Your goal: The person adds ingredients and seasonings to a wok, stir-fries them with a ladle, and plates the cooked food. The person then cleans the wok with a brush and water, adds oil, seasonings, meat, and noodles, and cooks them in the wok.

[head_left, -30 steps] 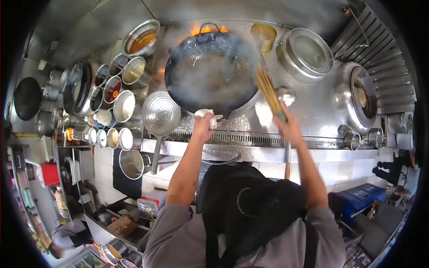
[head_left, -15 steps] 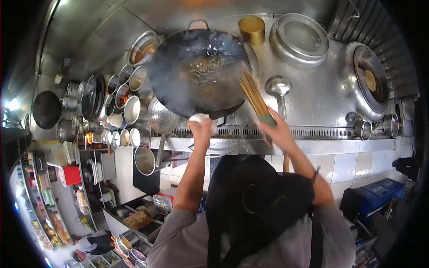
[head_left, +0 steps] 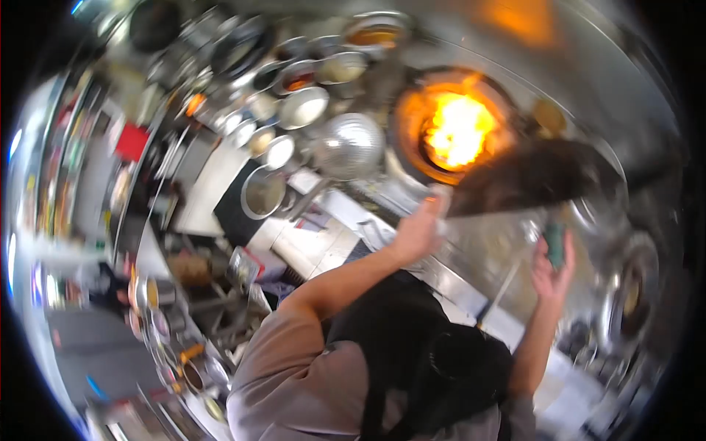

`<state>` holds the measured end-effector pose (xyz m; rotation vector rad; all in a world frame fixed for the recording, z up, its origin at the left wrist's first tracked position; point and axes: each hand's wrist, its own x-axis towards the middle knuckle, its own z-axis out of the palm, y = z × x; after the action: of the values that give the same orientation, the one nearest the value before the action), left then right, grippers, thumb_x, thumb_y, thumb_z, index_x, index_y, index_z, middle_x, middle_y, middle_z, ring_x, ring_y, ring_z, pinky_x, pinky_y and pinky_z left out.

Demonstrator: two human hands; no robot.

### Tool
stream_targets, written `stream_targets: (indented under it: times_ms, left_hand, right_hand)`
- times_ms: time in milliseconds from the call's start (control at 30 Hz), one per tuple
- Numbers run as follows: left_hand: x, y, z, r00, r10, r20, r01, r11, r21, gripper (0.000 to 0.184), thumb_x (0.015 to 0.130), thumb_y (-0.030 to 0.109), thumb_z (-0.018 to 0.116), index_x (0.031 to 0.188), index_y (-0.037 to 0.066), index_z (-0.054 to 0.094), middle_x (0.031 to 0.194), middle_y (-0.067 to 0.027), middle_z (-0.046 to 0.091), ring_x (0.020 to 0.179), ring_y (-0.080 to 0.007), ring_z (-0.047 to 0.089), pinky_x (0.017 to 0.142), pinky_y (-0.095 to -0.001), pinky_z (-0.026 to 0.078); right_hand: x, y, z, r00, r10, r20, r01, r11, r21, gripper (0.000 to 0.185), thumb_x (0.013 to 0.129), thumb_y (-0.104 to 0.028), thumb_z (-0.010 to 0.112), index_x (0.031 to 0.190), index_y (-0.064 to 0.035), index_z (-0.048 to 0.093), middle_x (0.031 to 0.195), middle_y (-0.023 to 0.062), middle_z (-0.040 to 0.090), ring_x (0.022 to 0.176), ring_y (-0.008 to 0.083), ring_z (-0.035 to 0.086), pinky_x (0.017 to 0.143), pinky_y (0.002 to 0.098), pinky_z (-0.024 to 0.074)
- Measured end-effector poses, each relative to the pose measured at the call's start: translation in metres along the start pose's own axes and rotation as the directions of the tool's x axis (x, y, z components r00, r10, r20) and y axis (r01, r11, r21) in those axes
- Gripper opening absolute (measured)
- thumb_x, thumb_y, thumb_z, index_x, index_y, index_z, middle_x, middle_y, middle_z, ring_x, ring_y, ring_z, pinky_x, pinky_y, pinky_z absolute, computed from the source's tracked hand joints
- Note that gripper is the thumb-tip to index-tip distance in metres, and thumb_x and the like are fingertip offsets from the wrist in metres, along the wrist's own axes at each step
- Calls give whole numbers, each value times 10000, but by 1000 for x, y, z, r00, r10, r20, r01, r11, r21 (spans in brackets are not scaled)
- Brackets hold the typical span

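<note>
Blazing bright in the burner [head_left: 406, 121], a big flame [head_left: 460, 132] is seen, and what a sight: the wok [head_left: 535, 180] is held up on its side just beside it, to the right, tilted steeply over the counter [head_left: 479, 242]! Its near end is gripped by the left hand [head_left: 421, 234], fingers closed, with a pale cloth [head_left: 440, 195] caught at the fingertips; whether handle or rim is clasped cannot be told through the blur. Over to the right hand [head_left: 553, 273], where a brush [head_left: 555, 246] is held upright by its green handle, fingers wrapped round it, close below the wok's lower edge. Its bristles cannot be made out. Between the two hands, a ladle [head_left: 501, 290] is spotted, its long shaft slanted down towards the person. To the left of the flame, a round strainer [head_left: 349, 147] is laid flat, its handle pointed towards a deep pot [head_left: 265, 192]. Further up, a white pot [head_left: 304, 109] is crowded in among other containers, and beyond the wok a yellowish tin [head_left: 549, 117] is glimpsed, badly smeared.
</note>
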<state>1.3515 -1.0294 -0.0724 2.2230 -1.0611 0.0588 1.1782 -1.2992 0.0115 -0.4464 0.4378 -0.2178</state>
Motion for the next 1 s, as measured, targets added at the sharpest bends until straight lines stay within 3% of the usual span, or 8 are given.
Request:
stream_targets:
  times_ms: [133,300,533,733,767,833,867,1000]
  left_hand:
    - [24,0,-10,993,-115,37,120,979,-163,848,728,92,733,1428,-54,278,1267,-283,468,1142,-473,518,935,-477,481]
    - [47,-31,-13,949,-306,-78,252,883,-396,683,787,61,632,1360,-64,281,1189,-299,486,1063,-499,546,870,-490,481]
    - [79,-96,10,763,-617,194,563,486,-669,564,807,146,653,1214,-79,334,1129,-339,539,1096,-444,588,933,-448,467]
    - [62,-152,66,605,-662,442,656,100,-748,672,799,181,724,1320,11,336,1160,-188,573,972,-280,636,679,-421,565]
    - [70,-132,34,519,-618,590,670,-134,-730,540,819,170,724,1257,79,421,1035,-121,597,921,-249,642,591,-414,550]
    - [75,-133,23,522,-401,753,660,-369,-655,276,845,121,690,1087,76,566,945,-77,612,747,-211,625,572,-407,529]
    - [76,-127,23,521,-388,761,670,-367,-646,276,845,121,690,1087,76,566,945,-77,612,747,-211,625,572,-407,529]
    - [68,-136,36,690,-399,603,678,67,-732,297,800,53,652,1082,12,568,966,-85,613,776,-206,620,608,-366,514]
  right_hand:
    - [35,67,65,970,-240,-38,195,863,-466,388,983,-283,584,1296,-59,538,749,66,595,473,122,545,395,219,436]
    - [72,126,-46,922,-135,363,284,-401,-871,720,882,-152,679,1521,-106,350,1205,218,662,980,298,691,844,380,530]
    - [74,-58,0,737,-521,431,67,-579,-813,634,946,-187,648,1505,-67,374,1249,184,645,986,249,657,846,357,514]
    - [-7,85,-11,418,-906,65,49,-48,-998,708,964,-161,625,1556,-98,242,1049,115,644,694,191,600,629,327,523]
    - [-17,117,-79,372,-763,528,-257,-631,-732,795,950,-307,649,1568,-94,196,1129,225,658,886,344,659,768,427,532]
    - [-60,194,-149,761,-603,-239,-426,-186,-886,780,899,-293,658,1552,-154,253,1051,310,664,966,429,667,796,483,513]
    - [-68,197,-56,689,-315,-653,-620,211,-756,724,888,-243,661,1522,-167,322,1034,310,669,986,470,649,810,481,512]
    - [-90,214,-85,652,-758,-10,-249,-201,-947,740,870,-196,672,1514,-115,317,1067,300,661,948,481,644,805,488,513]
